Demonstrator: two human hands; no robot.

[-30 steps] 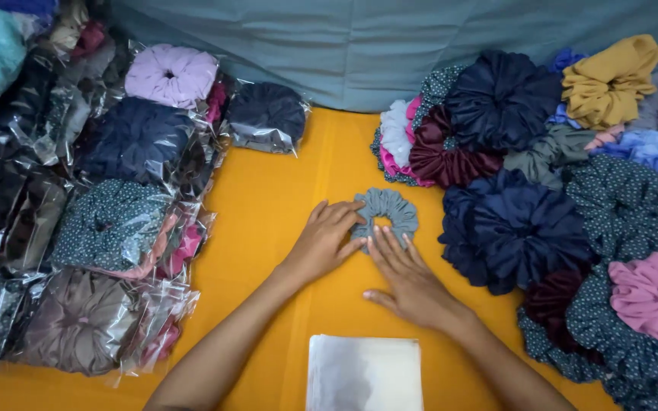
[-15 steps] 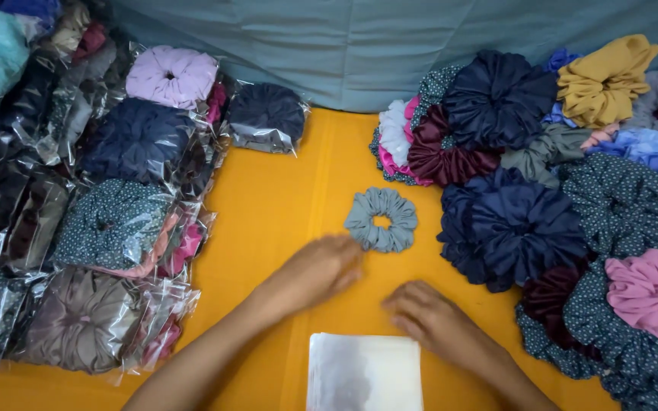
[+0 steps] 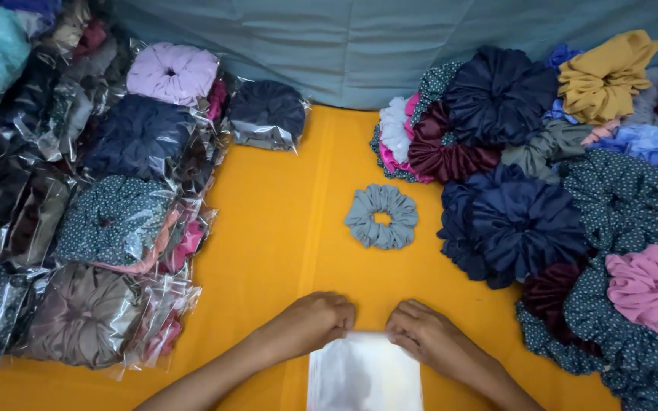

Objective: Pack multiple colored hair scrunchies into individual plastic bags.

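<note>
A clear plastic bag [image 3: 365, 373] lies flat on the orange cloth [image 3: 283, 251] at the bottom centre of the view, its far edge pinched by both hands. The left hand [image 3: 310, 323] grips the bag's top left corner with curled fingers [image 3: 338, 323] closed onto the edge; the right hand [image 3: 428, 339] does the same at the top right corner, fingers [image 3: 404, 329] bent down onto the plastic. The two sets of fingertips sit close together, with only a short stretch of the bag's edge showing between them.

Beyond the hands, well apart from them, a grey scrunchie [image 3: 381, 217] lies alone on the cloth — a flat ruffled ring, untouched.

To the right is a loose heap of scrunchies [image 3: 542, 190] in navy, maroon, mustard, pink, white and dotted teal, its nearest edge close to the grey one. To the left is a pile of scrunchies already sealed in shiny clear bags [image 3: 108, 221] — lilac, navy, dotted teal, brown. A grey-blue cloth [image 3: 359, 46] hangs along the back.
</note>
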